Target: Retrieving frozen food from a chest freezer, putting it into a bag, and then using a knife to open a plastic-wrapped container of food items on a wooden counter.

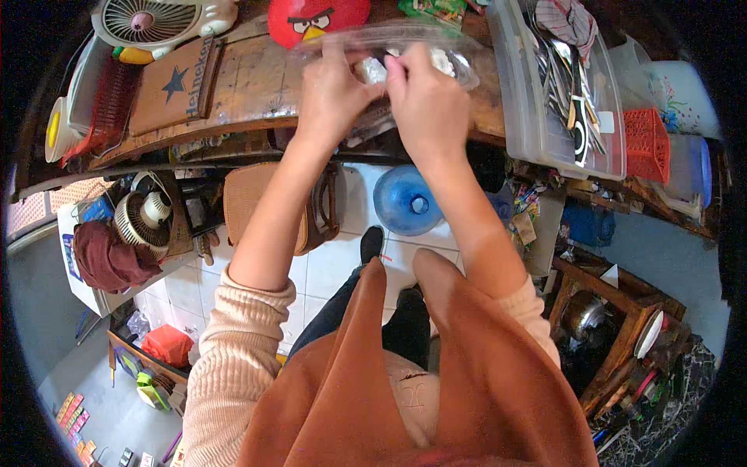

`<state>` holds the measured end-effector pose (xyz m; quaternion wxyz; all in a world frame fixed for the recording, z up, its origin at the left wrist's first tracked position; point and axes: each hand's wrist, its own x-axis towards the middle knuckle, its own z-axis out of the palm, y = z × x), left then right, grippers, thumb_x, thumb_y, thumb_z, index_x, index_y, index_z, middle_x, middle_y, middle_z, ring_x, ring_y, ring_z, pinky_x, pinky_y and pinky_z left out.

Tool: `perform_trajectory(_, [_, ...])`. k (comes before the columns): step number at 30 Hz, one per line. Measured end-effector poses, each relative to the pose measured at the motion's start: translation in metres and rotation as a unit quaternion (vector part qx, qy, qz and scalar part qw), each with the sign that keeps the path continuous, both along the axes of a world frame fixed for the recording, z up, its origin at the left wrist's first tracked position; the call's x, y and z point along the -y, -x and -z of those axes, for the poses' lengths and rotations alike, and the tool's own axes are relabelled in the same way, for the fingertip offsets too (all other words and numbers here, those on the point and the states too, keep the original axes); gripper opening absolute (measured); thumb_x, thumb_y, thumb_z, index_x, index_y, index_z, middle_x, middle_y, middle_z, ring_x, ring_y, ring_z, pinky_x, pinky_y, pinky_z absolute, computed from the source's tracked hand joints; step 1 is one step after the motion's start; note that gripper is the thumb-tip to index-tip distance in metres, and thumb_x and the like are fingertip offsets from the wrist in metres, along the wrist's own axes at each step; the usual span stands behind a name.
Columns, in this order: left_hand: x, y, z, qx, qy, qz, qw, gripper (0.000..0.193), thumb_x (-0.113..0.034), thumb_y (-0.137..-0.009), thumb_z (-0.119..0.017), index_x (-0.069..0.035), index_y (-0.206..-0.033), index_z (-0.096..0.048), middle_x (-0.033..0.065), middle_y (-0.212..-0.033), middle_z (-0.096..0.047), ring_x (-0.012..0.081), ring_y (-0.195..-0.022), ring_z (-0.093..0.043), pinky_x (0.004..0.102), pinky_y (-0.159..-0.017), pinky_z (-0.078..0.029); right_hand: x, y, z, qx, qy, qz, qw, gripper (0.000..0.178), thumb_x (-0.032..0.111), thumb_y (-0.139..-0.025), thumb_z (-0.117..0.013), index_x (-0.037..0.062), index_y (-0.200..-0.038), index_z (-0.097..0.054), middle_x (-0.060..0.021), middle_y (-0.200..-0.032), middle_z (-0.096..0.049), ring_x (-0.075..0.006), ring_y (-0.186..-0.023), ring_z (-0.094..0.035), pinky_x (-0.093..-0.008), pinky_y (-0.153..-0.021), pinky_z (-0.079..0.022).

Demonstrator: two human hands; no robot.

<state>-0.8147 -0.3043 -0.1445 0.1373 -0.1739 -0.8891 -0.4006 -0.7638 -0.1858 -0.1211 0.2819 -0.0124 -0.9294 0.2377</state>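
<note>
A: Both hands are up at the far edge of the counter (257,82), working on a clear plastic bag (436,43).

B: Who's got what?

A: The left hand (333,97) has its fingers (336,58) closed on the bag's near-left side. The right hand (426,101) sits just beside it, fingers (398,70) pinched on the same plastic. The two hands nearly touch at the thumbs.

B: Anything in the bag?

A: Something pale and crumpled (373,70) shows between the hands; I can't tell what it is.

B: Where does the bag lie?

A: On the wooden counter, stretched sideways, just near of a red round toy (319,17) with angry eyes.

B: And around it?

A: Right of the bag, a clear tub (523,117) of cutlery, with a red basket (646,144) further right. Far left, a white fan (152,22), and a brown board with a star (173,86) near it.

B: Below?

A: Down on the tiled floor, a blue water jug (407,204) under the right forearm and a brown bag (249,198) under the left. Another fan (144,222) lies further left beside a dark red cloth (105,261).
</note>
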Motion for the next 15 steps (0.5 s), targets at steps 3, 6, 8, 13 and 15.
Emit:
perform_trajectory(3, [0.0, -0.003, -0.005, 0.017, -0.035, 0.008, 0.999, 0.061, -0.021, -0.059, -0.084, 0.001, -0.098, -0.044, 0.0139, -0.088, -0.069, 0.0255, -0.069, -0.067, 0.0338, -0.062, -0.053, 0.0, 0.003, -0.017, -0.272, 0.093, -0.033, 0.957, 0.023, 0.029, -0.088, -0.054, 0.0082, -0.081, -0.047, -0.0149, -0.063, -0.061, -0.0348, -0.055, -0.061, -0.0456, -0.045, -0.047])
perform_trajectory(6, [-0.003, -0.003, -0.004, 0.026, -0.032, 0.001, 0.999, 0.062, -0.023, -0.058, -0.085, 0.001, -0.097, -0.044, 0.014, -0.087, -0.068, 0.0274, -0.068, -0.066, 0.0351, -0.062, -0.052, -0.008, 0.003, 0.006, 0.015, -0.06, -0.016, 0.998, 0.024, 0.029, -0.088, -0.056, 0.0081, -0.079, -0.048, -0.0144, -0.063, -0.061, -0.0338, -0.053, -0.061, -0.0449, -0.046, -0.047])
perform_trajectory(8, [-0.002, -0.003, -0.006, 0.01, -0.013, -0.008, 1.0, 0.064, -0.025, -0.056, -0.086, 0.001, -0.096, -0.043, 0.0137, -0.086, -0.068, 0.0283, -0.068, -0.066, 0.0359, -0.062, -0.052, -0.006, 0.001, -0.01, 0.005, -0.016, -0.022, 1.0, 0.023, 0.029, -0.088, -0.055, 0.0092, -0.079, -0.048, -0.0143, -0.062, -0.061, -0.0337, -0.053, -0.061, -0.0449, -0.045, -0.047])
perform_trajectory(13, [0.001, 0.005, 0.007, -0.031, -0.042, 0.013, 0.999, 0.066, -0.029, -0.055, -0.087, 0.001, -0.094, -0.042, 0.0157, -0.086, -0.068, 0.0293, -0.068, -0.065, 0.0376, -0.062, -0.052, -0.013, 0.001, -0.008, -0.015, -0.019, -0.021, 0.999, 0.022, 0.029, -0.089, -0.054, 0.0104, -0.079, -0.049, -0.0145, -0.062, -0.061, -0.0348, -0.056, -0.061, -0.0459, -0.046, -0.046])
perform_trajectory(15, [0.001, 0.001, 0.006, -0.032, -0.026, 0.006, 0.999, 0.065, -0.028, -0.056, -0.086, 0.0, -0.094, -0.042, 0.0161, -0.086, -0.068, 0.0292, -0.067, -0.065, 0.0374, -0.061, -0.052, -0.01, 0.004, -0.021, -0.131, 0.086, -0.041, 0.987, 0.022, 0.03, -0.089, -0.052, 0.0102, -0.082, -0.049, -0.0156, -0.064, -0.061, -0.0359, -0.058, -0.061, -0.0468, -0.048, -0.046])
